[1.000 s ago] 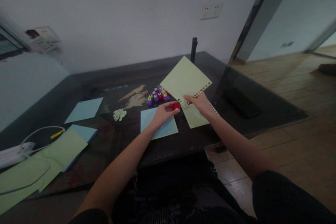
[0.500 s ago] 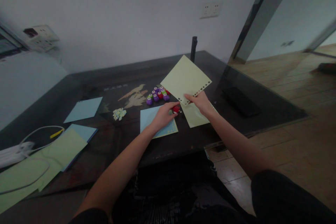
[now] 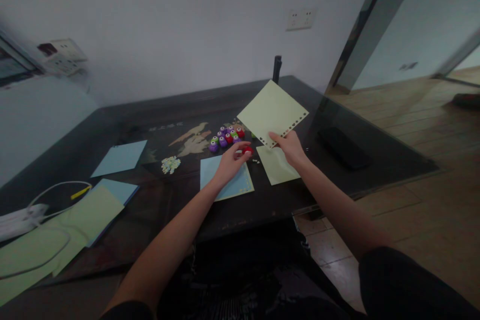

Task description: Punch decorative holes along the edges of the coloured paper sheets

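Note:
My right hand [image 3: 290, 147] pinches a pale green paper sheet [image 3: 272, 110] by its lower edge, keeping it tilted above the table. Small cut-out shapes run along that edge. To its left, the fingers of my left hand [image 3: 233, 161] curl around a small red craft punch [image 3: 246, 151], apart from the sheet. Below my left hand lies a blue sheet [image 3: 212, 167] with a pale, decorated border. Another pale green sheet [image 3: 275, 167] rests under my right hand. Tiny paper bits [image 3: 255, 161] lie between these two sheets.
Several purple, green and red punches [image 3: 223, 141] stand grouped behind my left hand. Left of them is a pile of paper cut-outs [image 3: 170, 164]. More blue paper [image 3: 122, 157], green paper [image 3: 93, 210] and a white cable [image 3: 56, 182] are farther left. A dark flat case [image 3: 343, 146] lies right.
My right hand has moved the green sheet slightly to the right. My left hand, with the red punch, has drawn left and slightly up, away from the sheet's edge.

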The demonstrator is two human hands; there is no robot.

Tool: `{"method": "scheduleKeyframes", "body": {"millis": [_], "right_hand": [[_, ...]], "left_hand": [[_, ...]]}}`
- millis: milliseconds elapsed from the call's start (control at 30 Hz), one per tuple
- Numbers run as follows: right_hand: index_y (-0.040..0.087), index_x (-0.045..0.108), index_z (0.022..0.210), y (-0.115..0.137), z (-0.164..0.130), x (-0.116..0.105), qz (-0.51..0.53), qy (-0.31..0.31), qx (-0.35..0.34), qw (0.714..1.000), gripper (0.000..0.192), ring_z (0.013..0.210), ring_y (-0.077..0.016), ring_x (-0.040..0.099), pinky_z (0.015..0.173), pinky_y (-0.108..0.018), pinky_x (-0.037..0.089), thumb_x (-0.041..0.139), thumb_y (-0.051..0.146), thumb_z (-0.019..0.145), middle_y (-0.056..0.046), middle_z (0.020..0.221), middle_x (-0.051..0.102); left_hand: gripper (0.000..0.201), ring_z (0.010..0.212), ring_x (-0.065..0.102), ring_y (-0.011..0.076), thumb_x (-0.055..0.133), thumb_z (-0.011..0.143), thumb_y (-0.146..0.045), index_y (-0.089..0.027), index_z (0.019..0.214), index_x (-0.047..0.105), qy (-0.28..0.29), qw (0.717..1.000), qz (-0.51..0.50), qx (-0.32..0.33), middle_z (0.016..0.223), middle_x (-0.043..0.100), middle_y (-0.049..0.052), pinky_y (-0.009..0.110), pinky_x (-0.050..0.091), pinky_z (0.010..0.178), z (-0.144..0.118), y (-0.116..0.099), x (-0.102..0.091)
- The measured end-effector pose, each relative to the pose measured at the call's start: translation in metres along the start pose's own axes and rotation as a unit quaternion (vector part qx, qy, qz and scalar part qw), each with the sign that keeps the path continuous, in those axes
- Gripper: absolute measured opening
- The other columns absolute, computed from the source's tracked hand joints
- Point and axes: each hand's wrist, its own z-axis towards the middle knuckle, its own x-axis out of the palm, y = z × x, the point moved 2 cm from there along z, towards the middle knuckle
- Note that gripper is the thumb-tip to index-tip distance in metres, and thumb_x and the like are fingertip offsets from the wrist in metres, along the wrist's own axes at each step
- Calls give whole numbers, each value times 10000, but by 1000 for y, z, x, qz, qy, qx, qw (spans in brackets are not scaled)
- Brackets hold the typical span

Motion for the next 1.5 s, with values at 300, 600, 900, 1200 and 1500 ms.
{"method": "scheduleKeyframes", "body": {"millis": [300,600,900,1200,1500], "right_hand": [[150,631,886,10,8,-14,96,-94,-18,991,363,850,-232,673,734,-369,559,714,341,588,-98,995,714],[147,652,871,29,4,-25,54,-70,-49,995,360,794,-243,678,720,-382,547,741,360,595,-102,928,723],[157,665,818,14,2,-57,13,-67,-35,997,357,700,-237,657,614,-355,521,760,411,586,-71,757,713],[141,669,786,7,-1,-53,41,-63,-4,997,334,596,-186,609,533,-295,463,767,375,569,-49,711,697],[138,664,794,3,2,-53,80,-65,0,995,348,677,-210,641,643,-333,509,772,381,570,-54,737,704]], "left_hand": [[437,790,653,151,729,704,-315,-150,1091,613,-31,983,-164,-76,949,660,72,302,523,768,3,5,-6],[174,819,644,202,648,751,-276,-186,900,634,-13,991,127,41,862,689,54,290,490,689,20,-3,-2],[184,923,594,260,585,801,-232,-178,968,639,16,900,423,106,983,650,116,365,443,826,64,-5,16],[271,922,615,291,592,811,-209,-125,1068,583,-15,887,457,58,981,652,183,394,435,825,93,10,30],[206,940,606,239,608,792,-200,-148,992,604,-20,862,503,60,1018,643,124,320,454,815,102,23,31]]}}
